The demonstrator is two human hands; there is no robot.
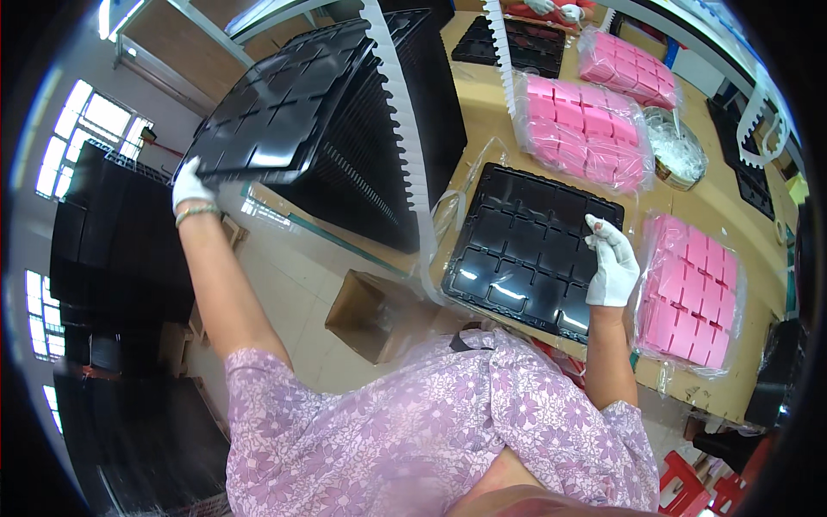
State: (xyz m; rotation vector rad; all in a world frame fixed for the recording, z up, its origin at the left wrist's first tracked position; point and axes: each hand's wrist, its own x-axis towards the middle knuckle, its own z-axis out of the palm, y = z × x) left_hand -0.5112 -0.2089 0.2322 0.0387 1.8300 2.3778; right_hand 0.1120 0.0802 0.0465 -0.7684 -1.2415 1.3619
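Note:
At the left, my gloved left hand (191,186) grips the near corner of the top black plastic tray (280,99) on a tall stack. Its fingers are partly hidden by the tray's edge. That tray sits at a slight tilt over the nested trays (366,164) beneath. On the table before me lies a single black compartment tray (525,228). Over its right edge is my gloved right hand (613,267), fingers loosely stretched and partly apart, with nothing visible in them. Whether it touches the tray I cannot tell.
Plastic-wrapped pink foam blocks (689,293) lie right of the tray, others behind it. A round tub of clear plastic bits (676,151) stands among them. White notched strips (401,112) hang in front. A cardboard box (370,314) is on the floor. Another person's gloved hands (556,10) show at the far side.

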